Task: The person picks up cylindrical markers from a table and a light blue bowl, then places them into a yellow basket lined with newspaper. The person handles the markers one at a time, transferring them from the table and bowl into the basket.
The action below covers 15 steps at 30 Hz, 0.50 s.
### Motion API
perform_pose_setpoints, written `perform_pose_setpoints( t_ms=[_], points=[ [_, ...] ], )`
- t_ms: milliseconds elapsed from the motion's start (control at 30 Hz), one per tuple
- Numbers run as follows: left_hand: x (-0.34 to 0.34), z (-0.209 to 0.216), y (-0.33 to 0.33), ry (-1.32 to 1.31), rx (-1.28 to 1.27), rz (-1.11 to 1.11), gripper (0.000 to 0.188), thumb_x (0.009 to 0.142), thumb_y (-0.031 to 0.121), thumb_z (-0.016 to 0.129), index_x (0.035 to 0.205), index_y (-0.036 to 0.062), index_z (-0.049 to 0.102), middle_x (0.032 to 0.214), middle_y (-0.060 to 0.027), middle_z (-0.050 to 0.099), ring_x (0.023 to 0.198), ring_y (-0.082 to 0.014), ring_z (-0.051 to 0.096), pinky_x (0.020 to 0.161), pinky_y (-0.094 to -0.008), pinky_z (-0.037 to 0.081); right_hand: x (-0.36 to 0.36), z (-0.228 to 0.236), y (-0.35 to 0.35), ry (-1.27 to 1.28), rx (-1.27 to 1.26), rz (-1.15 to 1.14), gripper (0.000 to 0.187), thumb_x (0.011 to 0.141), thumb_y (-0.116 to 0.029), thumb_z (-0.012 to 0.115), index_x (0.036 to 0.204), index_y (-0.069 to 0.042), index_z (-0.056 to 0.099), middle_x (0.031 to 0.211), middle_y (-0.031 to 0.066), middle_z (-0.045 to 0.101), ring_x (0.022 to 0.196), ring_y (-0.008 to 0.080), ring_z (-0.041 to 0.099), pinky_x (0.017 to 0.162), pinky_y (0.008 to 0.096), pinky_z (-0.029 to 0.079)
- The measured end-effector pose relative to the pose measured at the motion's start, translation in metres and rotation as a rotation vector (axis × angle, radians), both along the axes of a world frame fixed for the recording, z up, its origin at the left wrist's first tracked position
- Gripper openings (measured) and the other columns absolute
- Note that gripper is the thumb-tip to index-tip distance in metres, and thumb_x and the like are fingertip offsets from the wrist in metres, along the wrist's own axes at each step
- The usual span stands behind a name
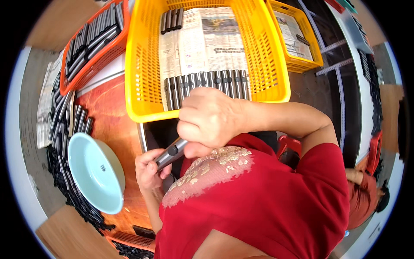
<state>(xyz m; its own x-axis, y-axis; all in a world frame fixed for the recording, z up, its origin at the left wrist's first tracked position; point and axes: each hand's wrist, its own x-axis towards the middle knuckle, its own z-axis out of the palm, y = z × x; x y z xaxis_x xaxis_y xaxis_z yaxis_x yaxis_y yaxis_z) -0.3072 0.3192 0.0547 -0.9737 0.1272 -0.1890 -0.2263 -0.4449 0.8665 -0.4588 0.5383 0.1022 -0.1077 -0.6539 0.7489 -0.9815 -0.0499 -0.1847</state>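
The person wears a red shirt (276,194) with a pale, lacy patch on the front. Just above that patch, a dark gray tube (166,158) is held up off the counter, tilted, with its upper end toward the right. It has a round black bump on its side.

The left grip (151,168) has its thumb and fingers closed on the low end of the tube. The right grip (211,116) is curled up like a fist around the high end, so that end is hidden. I cannot see what is inside the fist. The tube runs from one grip to the other, and the bump sits in the bare bit between them.

To the left is the orange-brown counter (108,110), with a light blue bowl (99,172) on it. A big heap of dark tubes (64,134) lies past the bowl.

Just past the right grip is a big yellow basket (153,115). Newspaper (185,52) lines its bottom. A neat row of tubes (230,84) lies at its near end, and a small bunch (171,21) lies at the far left.

An orange basket (95,69) full of tubes stands up at the left. A second yellow basket (297,64) is on the right. Another person (362,198) is off at the right edge.
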Motion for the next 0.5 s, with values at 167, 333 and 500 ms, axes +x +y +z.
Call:
perform_pose_setpoints(
  t_ms=[167,333,500],
  points=[
    [-0.005,0.001,0.013,-0.024,0.028,0.084,0.061,0.076,0.040,0.072,0.104,-0.0127,0.058,0.058,-0.0082,0.053,0.042,-0.0093,0.042,0.038,-0.0223,0.029,-0.001,-0.008,0.003,-0.144,-0.001,-0.174,0.029,0.068,-0.028,0.065,0.055,-0.008,0.047,0.050,0.0066,0.047,0.045,0.0235,0.052,0.042,0.0349,0.041],
    [-0.007,0.002,0.013,0.040,-0.181,0.159,0.049,0.079,0.032,0.071,0.098,-0.0115,0.060,0.062,-0.0078,0.056,0.048,-0.0085,0.046,0.042,-0.0213,0.034,0.008,-0.010,0.008,-0.539,0.266,-0.246,0.034,0.086,-0.026,0.040,0.059,-0.010,0.053,0.053,0.0091,0.055,0.047,0.0306,0.055,0.043,0.0405,0.045],
    [-0.012,0.006,0.017,0.199,-0.606,0.188,0.042,0.081,0.029,0.068,0.094,-0.0101,0.062,0.063,-0.0038,0.055,0.049,-0.0070,0.046,0.044,-0.0200,0.034,0.012,-0.022,0.009,-0.813,0.259,-0.337,0.038,0.090,-0.025,0.036,0.063,-0.007,0.054,0.056,0.0158,0.055,0.053,0.0378,0.056,0.051,0.0450,0.047]
  ],
)
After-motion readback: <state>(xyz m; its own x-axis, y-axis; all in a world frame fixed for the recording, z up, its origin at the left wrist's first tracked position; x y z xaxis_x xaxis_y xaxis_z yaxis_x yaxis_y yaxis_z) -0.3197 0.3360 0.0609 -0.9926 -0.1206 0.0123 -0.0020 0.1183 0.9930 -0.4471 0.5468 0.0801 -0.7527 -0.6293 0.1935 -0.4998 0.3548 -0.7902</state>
